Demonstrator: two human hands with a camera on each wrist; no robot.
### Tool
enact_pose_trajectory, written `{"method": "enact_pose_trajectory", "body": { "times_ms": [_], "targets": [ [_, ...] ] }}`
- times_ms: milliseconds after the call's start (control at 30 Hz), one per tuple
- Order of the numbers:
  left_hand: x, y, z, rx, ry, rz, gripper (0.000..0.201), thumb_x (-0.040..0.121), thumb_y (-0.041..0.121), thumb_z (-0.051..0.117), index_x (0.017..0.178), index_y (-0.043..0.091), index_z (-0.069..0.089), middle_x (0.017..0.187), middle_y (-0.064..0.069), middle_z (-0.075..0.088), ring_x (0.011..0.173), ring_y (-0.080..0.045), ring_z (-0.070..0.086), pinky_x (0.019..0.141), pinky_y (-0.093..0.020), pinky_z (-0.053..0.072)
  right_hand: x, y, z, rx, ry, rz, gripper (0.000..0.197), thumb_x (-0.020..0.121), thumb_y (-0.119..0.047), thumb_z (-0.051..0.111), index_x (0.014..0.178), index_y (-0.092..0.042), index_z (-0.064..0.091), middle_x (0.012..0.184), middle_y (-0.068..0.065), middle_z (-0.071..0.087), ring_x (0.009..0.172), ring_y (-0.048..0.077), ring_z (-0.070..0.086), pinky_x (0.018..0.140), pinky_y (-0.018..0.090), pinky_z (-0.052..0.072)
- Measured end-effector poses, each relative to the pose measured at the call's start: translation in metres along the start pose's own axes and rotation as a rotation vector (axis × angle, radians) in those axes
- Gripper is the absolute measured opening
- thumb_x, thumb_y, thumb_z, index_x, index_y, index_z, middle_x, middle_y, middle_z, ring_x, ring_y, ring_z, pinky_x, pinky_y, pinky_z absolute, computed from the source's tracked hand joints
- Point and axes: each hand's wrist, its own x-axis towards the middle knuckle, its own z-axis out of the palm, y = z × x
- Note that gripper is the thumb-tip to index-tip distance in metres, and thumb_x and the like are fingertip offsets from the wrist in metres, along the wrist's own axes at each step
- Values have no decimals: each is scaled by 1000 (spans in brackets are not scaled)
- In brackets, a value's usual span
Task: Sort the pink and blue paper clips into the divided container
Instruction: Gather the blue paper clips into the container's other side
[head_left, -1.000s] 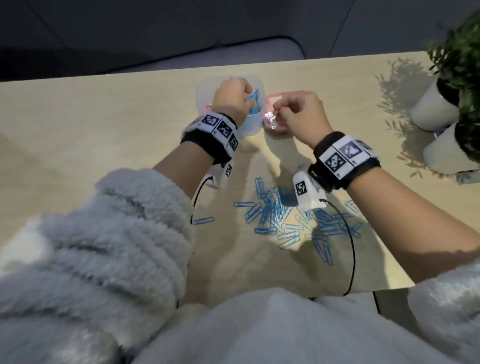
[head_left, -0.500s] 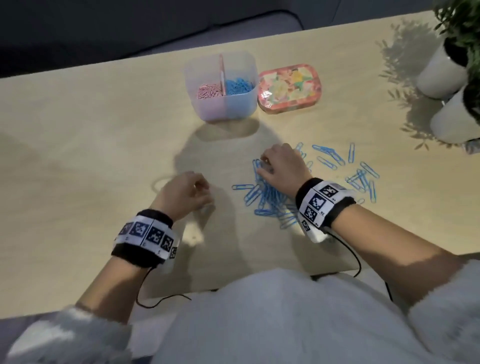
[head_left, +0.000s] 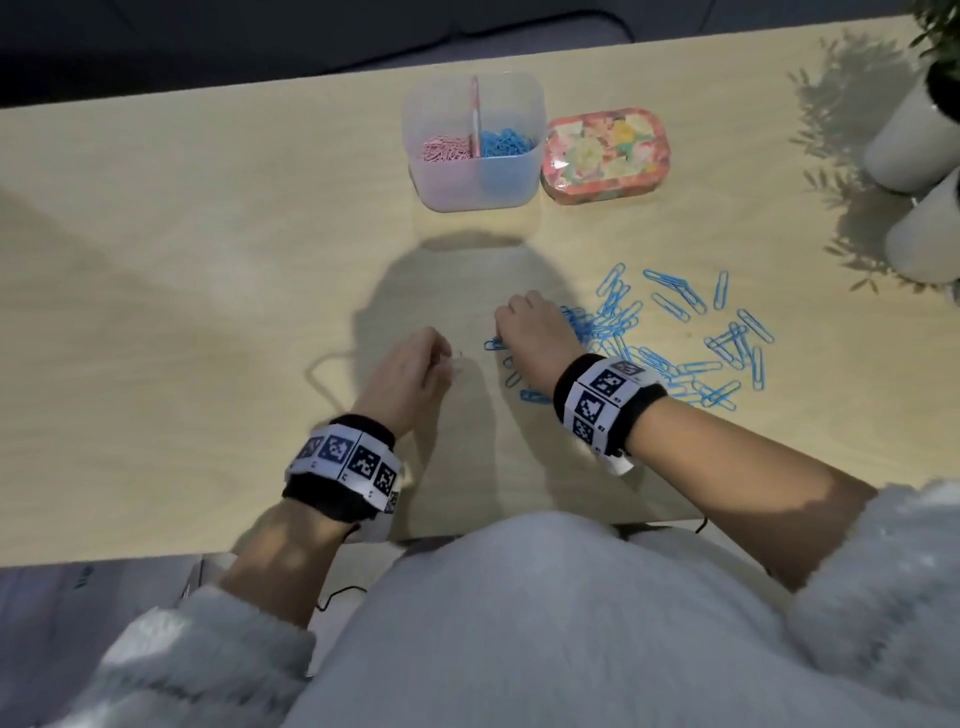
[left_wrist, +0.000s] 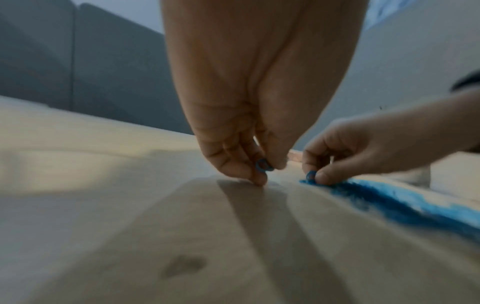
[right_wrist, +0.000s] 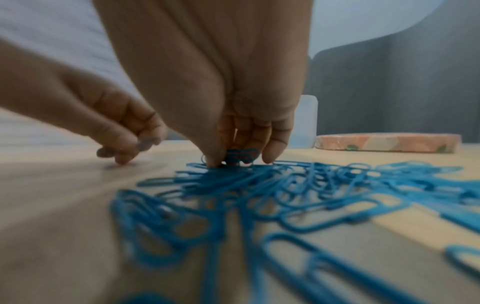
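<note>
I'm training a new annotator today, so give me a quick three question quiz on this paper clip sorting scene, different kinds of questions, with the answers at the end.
1. True or false: loose pink clips lie among the clips on the table.
2. Multiple choice: in the divided container, the blue clips sit in which compartment as the head camera sees it? A left, B right, C both.
3. Short answer: what is the left hand doing?

Key
1. False. Only loose blue paper clips show on the table.
2. B. Pink clips are left of the divider, blue clips right.
3. It pinches one blue clip just above the table, while the right hand grips clips at the pile's edge.
</note>
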Motion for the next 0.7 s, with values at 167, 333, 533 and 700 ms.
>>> {"method": "enact_pose_trajectory", "body": {
  "times_ms": [167, 333, 533, 700],
  "targets": [
    [27, 23, 3, -293, -42, -183, 15, 90, 0, 41, 99, 10, 51, 86, -3, 48, 84, -18, 43, 64, -23, 33, -3, 19, -13, 155, 41, 6, 42, 88, -7, 16, 111, 0, 50, 115, 22, 55, 110, 38, 49, 87, 43, 38],
    [39, 48, 14, -237, -161, -182, 11, 87, 17, 49, 96, 11, 49, 82, -3, 52, 75, -20, 49, 68, -30, 39, -15, 56, -27, 637, 124, 223, 27, 85, 2, 39, 110, -6, 47, 84, 9, 57, 81, 28, 52, 69, 30, 35],
    [38, 53, 32, 125, -127, 80, 43, 75, 24, 69, 109, 6, 51, 105, -16, 51, 96, -31, 52, 79, -41, 44, -62, 42, -10, 316, 0, 19, 31, 85, -31, 56, 112, -17, 54, 101, 6, 63, 95, 28, 58, 78, 34, 41],
    [37, 51, 31, 124, -112, 111, 28, 83, 15, 62, 105, 1, 53, 107, -19, 52, 95, -34, 54, 79, -41, 41, -61, 32, 1, 53, -148, -23, 54, 83, -42, 60, 128, -17, 42, 121, 8, 51, 103, 32, 59, 77, 39, 44]
  ]
}}
